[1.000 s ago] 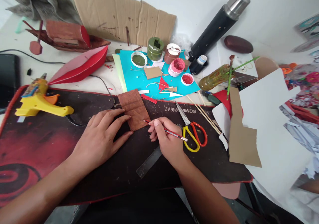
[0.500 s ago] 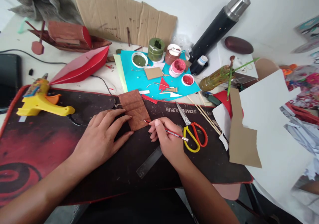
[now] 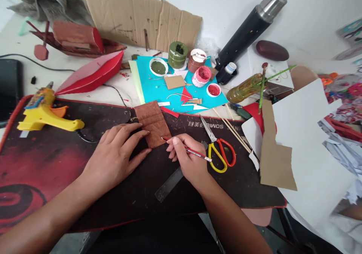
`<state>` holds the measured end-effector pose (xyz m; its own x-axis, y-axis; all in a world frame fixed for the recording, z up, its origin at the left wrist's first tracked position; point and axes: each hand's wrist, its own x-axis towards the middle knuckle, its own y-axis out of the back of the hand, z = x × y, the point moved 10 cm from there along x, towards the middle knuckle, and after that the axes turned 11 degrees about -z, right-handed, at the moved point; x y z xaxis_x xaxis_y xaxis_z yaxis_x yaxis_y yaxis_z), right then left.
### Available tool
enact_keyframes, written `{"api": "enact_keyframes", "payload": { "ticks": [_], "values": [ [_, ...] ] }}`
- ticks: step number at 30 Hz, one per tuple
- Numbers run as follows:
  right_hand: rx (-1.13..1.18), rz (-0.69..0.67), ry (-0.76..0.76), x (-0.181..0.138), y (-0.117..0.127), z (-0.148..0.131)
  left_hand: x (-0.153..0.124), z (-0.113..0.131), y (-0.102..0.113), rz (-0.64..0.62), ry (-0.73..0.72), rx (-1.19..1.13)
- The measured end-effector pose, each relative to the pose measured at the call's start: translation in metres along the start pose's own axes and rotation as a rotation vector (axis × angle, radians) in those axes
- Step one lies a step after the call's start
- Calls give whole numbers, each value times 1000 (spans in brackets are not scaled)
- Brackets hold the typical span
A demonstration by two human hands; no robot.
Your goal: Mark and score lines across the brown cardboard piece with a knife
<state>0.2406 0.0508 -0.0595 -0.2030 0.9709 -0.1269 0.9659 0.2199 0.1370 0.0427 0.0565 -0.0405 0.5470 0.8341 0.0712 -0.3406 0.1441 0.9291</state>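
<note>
A reddish-brown painted rectangle of card (image 3: pixel 152 122) lies on the dark mat (image 3: pixel 124 197). Along its left edge rest the fingertips of my left hand (image 3: pixel 117 152), fingers spread and the thumb near its lower corner. My right hand (image 3: pixel 188 154) pinches a red pencil (image 3: pixel 198 155), whose tip is at the lower right part of the card. Partly beneath my right hand lies a clear ruler (image 3: pixel 169 184). Just right of that hand are scissors (image 3: pixel 216 148) with one yellow and one red handle.
A yellow glue gun (image 3: pixel 51 116) sits at the left, below a red paper boat (image 3: pixel 93 73) and a brown model boat (image 3: pixel 76 39). Paint jars (image 3: pixel 177 56) stand on blue paper (image 3: pixel 149 84). Thin sticks (image 3: pixel 232 127), a black flask (image 3: pixel 246 33) and cut cardboard (image 3: pixel 275 163) are at the right.
My right hand and the pencil have shifted slightly left, the tip moving a little farther in over the brown card. My left hand stays in place.
</note>
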Motion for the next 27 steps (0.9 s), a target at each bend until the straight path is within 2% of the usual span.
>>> {"api": "enact_keyframes", "payload": {
  "ticks": [8,16,27],
  "values": [
    [-71,-48,32,1,-4,-8,0,2,0,2,-20,30],
    [-118,-79,50,1,-8,-12,-1,-4,-3,-8,27,-36],
    [-145,-96,68,2,-11,-16,0,2,-1,-4,-11,19]
  ]
}}
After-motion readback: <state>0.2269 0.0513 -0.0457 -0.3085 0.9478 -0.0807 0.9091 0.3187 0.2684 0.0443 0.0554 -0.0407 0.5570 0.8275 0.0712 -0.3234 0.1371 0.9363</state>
